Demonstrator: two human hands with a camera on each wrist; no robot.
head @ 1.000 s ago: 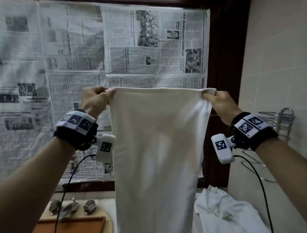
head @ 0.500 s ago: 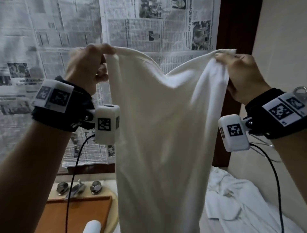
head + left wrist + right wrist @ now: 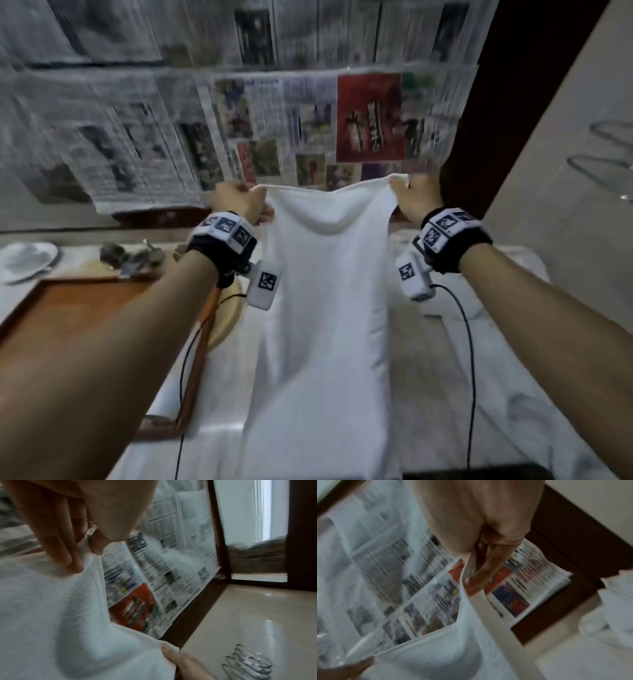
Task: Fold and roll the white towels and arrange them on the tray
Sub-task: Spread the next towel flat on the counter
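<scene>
A white towel (image 3: 325, 308) hangs lengthwise in front of me over the counter. My left hand (image 3: 239, 202) pinches its top left corner and my right hand (image 3: 414, 198) pinches its top right corner, with the top edge sagging a little between them. In the left wrist view my left hand (image 3: 80, 550) pinches the towel (image 3: 51, 608), and the right hand's fingertips (image 3: 173, 654) hold the far corner. In the right wrist view the right hand (image 3: 477, 584) pinches the towel's hem (image 3: 471, 628). The brown wooden tray (image 3: 85, 308) lies at the left.
More white towels (image 3: 513, 394) lie crumpled on the counter at the right and under the hanging one. A tap (image 3: 137, 257) and a white dish (image 3: 24, 260) stand behind the tray. Newspaper (image 3: 171, 137) covers the wall ahead. A wire rack (image 3: 606, 161) hangs on the right wall.
Both hands have come down from head height to just above the counter with the towel held between them. The view has tipped down, so the tray and counter now show.
</scene>
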